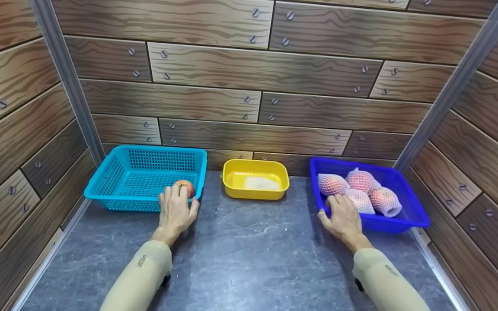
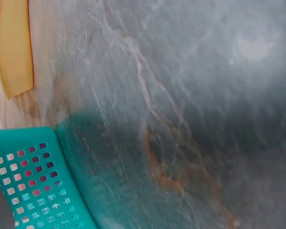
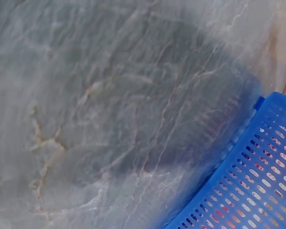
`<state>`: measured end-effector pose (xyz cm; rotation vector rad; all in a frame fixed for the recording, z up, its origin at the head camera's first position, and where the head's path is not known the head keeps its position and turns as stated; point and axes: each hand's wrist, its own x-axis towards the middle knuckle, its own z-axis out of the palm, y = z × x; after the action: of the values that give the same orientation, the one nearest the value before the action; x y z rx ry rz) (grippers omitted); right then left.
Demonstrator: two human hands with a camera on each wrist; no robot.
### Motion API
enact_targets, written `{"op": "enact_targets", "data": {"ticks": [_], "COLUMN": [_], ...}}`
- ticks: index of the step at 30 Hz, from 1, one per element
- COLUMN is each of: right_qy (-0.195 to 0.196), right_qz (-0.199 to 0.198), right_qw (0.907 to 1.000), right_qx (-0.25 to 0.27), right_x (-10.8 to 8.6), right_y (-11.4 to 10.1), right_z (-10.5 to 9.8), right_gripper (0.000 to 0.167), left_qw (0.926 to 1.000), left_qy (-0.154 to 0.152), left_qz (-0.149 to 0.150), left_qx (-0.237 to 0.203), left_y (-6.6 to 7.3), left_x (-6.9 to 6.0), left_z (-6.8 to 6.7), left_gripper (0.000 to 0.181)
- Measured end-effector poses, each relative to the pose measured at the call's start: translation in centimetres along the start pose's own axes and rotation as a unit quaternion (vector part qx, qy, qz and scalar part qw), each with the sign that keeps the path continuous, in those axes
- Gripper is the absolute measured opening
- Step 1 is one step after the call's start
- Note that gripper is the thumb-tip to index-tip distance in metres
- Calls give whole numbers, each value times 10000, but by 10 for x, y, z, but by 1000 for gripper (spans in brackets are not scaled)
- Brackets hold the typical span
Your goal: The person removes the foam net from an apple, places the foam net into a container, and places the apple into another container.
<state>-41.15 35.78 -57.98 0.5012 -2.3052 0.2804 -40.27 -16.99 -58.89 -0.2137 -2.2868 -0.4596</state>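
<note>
The left hand (image 1: pixel 176 211) is at the near right corner of the green-blue basket (image 1: pixel 123 203). Its fingers reach over the edge to the red apple (image 1: pixel 187 187), which is inside the basket, close to that corner. The basket's side should help stop the apple from rolling away.

The right hand (image 1: pixel 344 216) bends over the near left corner of the blue basket (image 1: pixel 387 222). Inside, four round fruits (image 1: pixel 362 180) in white nets sit bunched together, and the nets probably keep them from bumping and bruising. The fingertips are hidden, so I can't tell if either hand grips fruit, grips a basket edge or just touches.

Between the baskets, the yellow box (image 1: pixel 255 194) has a flat white net (image 1: pixel 262 183) in it. It stands apart from both baskets on the gray table (image 1: pixel 253 250), maybe so each hand can get to it.
</note>
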Motion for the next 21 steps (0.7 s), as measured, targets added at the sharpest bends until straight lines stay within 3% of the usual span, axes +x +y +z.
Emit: {"op": "enact_targets", "data": {"ticks": [9, 15, 21], "right_qy": [-281, -379, -838], "right_qz": [865, 1147, 1345], "right_qw": [9929, 9908, 9864], "right_qx": [764, 605, 433], "right_x": [20, 45, 64], "right_y": [-1, 13, 33], "right_z": [-10, -22, -33], "right_gripper": [18, 22, 35], "left_qw": [9998, 10000, 10000], "left_qy": [-157, -42, 53], "left_qz": [-63, -63, -24], "left_qx": [49, 8, 19], "left_y": [-1, -2, 1], "left_x": [1, 0, 1], "left_z": [1, 3, 4], "left_gripper": [27, 25, 27]}}
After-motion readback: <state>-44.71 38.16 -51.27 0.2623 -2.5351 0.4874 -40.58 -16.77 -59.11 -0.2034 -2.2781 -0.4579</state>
